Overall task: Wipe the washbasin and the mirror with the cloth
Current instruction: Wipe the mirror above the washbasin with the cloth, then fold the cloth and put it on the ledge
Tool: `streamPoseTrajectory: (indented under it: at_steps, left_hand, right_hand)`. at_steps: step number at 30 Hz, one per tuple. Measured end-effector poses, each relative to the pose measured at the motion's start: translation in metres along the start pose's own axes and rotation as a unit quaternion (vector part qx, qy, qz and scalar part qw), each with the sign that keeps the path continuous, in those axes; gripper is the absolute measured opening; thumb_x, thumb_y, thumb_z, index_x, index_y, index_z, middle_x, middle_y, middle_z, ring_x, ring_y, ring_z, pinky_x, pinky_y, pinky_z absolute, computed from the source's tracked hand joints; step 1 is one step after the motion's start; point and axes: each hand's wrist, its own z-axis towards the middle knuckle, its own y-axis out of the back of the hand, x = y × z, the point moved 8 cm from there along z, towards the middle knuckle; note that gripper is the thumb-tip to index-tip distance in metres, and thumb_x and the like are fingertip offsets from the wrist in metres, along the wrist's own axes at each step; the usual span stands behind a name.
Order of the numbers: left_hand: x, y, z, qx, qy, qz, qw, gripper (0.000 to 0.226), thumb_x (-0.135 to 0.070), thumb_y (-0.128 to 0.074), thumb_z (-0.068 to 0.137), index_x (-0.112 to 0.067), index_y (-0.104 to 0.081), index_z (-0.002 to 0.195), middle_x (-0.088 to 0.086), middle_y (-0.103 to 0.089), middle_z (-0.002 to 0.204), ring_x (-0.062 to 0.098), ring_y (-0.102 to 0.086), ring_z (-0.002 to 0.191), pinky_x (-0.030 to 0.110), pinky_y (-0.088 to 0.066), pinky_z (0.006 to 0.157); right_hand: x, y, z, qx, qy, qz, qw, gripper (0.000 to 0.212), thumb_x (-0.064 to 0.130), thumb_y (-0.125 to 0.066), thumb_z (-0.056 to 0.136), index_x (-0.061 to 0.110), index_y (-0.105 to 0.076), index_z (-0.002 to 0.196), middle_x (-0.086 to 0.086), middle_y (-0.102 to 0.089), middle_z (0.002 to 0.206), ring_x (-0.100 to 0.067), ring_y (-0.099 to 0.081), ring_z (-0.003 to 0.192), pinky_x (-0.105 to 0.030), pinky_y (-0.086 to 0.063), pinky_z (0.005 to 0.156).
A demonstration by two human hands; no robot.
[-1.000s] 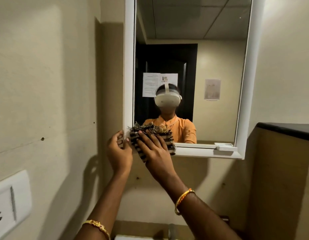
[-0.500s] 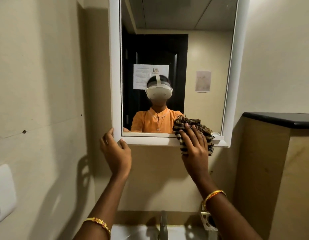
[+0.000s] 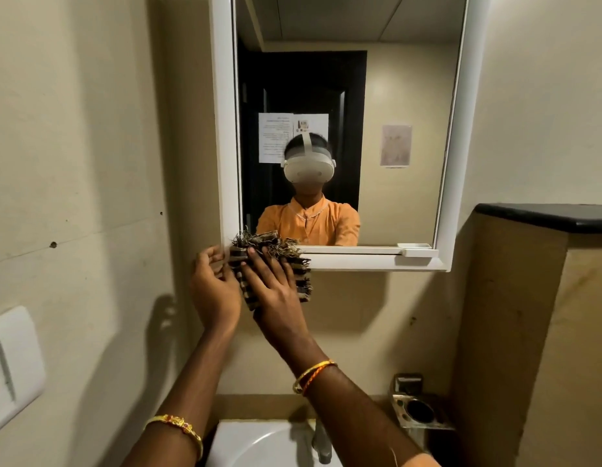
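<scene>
A white-framed mirror point(image 3: 387, 96) hangs on the beige wall. My right hand point(image 3: 276, 291) presses a striped, fringed cloth point(image 3: 301, 279) flat against the frame's lower left corner. My left hand point(image 3: 213, 288) is beside it, fingers apart, at the frame's left bottom corner; whether it touches the frame I cannot tell. The white washbasin point(image 3: 259, 446) shows at the bottom, with a metal tap point(image 3: 321, 443) partly hidden by my right forearm.
A white switch plate point(image 3: 13, 369) is on the left wall. A metal soap holder point(image 3: 417, 409) is fixed to the wall right of the tap. A dark-topped ledge point(image 3: 545, 217) juts out at the right. A small white shelf point(image 3: 415, 252) sits on the mirror's lower frame.
My right hand swept the cloth along the bottom frame from the left corner to the right end, then back to the left corner. My left hand stayed at the left corner.
</scene>
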Motion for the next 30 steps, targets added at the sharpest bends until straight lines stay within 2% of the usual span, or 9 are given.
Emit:
streamPoseTrajectory:
  at_steps: [2,7,13,15,17,20,23,26,30]
  left_hand:
    - [0.0,-0.001,-0.005,0.009,-0.018,0.01,1.0,0.028,0.006,-0.056,0.085,-0.003,-0.059,0.112,0.017,-0.063,0.109,0.025,-0.065,0.09,0.024,-0.047,0.074]
    - [0.0,-0.01,-0.023,0.022,-0.038,0.05,0.998,0.033,0.007,-0.055,0.081,-0.006,-0.06,0.111,0.017,-0.05,0.12,0.032,-0.058,0.101,0.044,-0.052,0.086]
    - [-0.026,-0.018,-0.055,-0.003,-0.039,0.106,0.994,0.044,0.003,-0.055,0.077,-0.007,-0.054,0.12,0.019,-0.039,0.137,0.033,-0.042,0.124,0.033,-0.042,0.095]
    - [-0.044,-0.026,-0.071,0.002,-0.07,0.103,0.992,0.036,-0.002,-0.058,0.079,-0.008,-0.055,0.115,0.017,-0.044,0.131,0.028,-0.049,0.115,0.023,-0.043,0.084]
    - [-0.052,-0.049,-0.088,0.094,-0.061,0.027,0.993,0.017,-0.008,-0.057,0.086,-0.013,-0.059,0.102,0.009,-0.06,0.108,0.025,-0.062,0.092,0.016,-0.046,0.068]
    - [-0.053,-0.091,-0.12,0.306,0.096,-0.103,0.941,0.011,-0.026,-0.054,0.093,-0.022,-0.06,0.085,-0.003,-0.068,0.087,0.022,-0.065,0.082,0.027,-0.049,0.065]
    - [-0.052,-0.115,-0.148,0.43,0.223,-0.144,0.863,0.036,-0.047,-0.051,0.09,-0.02,-0.058,0.112,0.002,-0.063,0.115,0.019,-0.058,0.106,0.035,-0.049,0.086]
    - [-0.063,-0.131,-0.174,0.492,0.296,-0.227,0.787,0.057,-0.059,-0.051,0.084,-0.024,-0.049,0.129,-0.001,-0.057,0.129,0.019,-0.051,0.121,0.045,-0.038,0.106]
    - [-0.084,-0.147,-0.19,0.491,0.317,-0.311,0.75,0.042,-0.033,-0.061,0.087,-0.018,-0.053,0.126,0.007,-0.065,0.119,0.021,-0.061,0.108,0.036,-0.051,0.088]
  right_hand:
    - [-0.011,0.01,-0.008,-0.001,0.001,-0.014,1.0,0.051,0.015,-0.045,0.082,0.016,-0.05,0.132,-0.005,-0.043,0.147,-0.026,-0.036,0.137,-0.046,-0.021,0.115]
    - [-0.067,0.05,-0.045,-0.063,-0.076,-0.034,0.995,0.07,-0.006,-0.069,0.064,0.014,-0.054,0.129,-0.006,-0.046,0.144,-0.029,-0.041,0.134,-0.047,-0.022,0.113]
    - [-0.131,0.113,-0.089,-0.163,-0.238,0.04,0.956,0.059,-0.006,-0.05,0.072,0.012,-0.053,0.128,-0.007,-0.049,0.141,-0.02,-0.036,0.136,-0.047,-0.032,0.113]
    - [-0.133,0.13,-0.09,-0.204,-0.263,0.136,0.933,0.048,0.001,-0.043,0.078,0.009,-0.056,0.123,-0.008,-0.06,0.125,-0.02,-0.053,0.119,-0.032,-0.046,0.1]
    - [-0.133,0.146,-0.089,-0.236,-0.293,0.218,0.901,0.037,0.001,-0.041,0.08,0.008,-0.058,0.112,-0.004,-0.063,0.105,-0.016,-0.059,0.094,-0.021,-0.051,0.075]
    - [-0.147,0.151,-0.088,-0.193,-0.382,0.354,0.832,0.029,-0.006,-0.046,0.089,0.013,-0.055,0.109,0.004,-0.059,0.094,-0.01,-0.058,0.086,-0.016,-0.052,0.06]
    - [-0.158,0.149,-0.092,-0.136,-0.448,0.459,0.755,0.025,0.004,-0.057,0.089,0.013,-0.055,0.112,-0.001,-0.062,0.104,-0.019,-0.06,0.1,-0.029,-0.055,0.074]
    - [-0.165,0.157,-0.102,-0.1,-0.495,0.496,0.706,0.038,0.008,-0.063,0.085,0.01,-0.054,0.122,-0.009,-0.063,0.115,-0.025,-0.061,0.106,-0.035,-0.055,0.08]
    - [-0.174,0.182,-0.115,-0.057,-0.53,0.47,0.704,0.037,0.013,-0.064,0.086,0.008,-0.056,0.123,-0.011,-0.066,0.111,-0.025,-0.064,0.099,-0.034,-0.056,0.075]
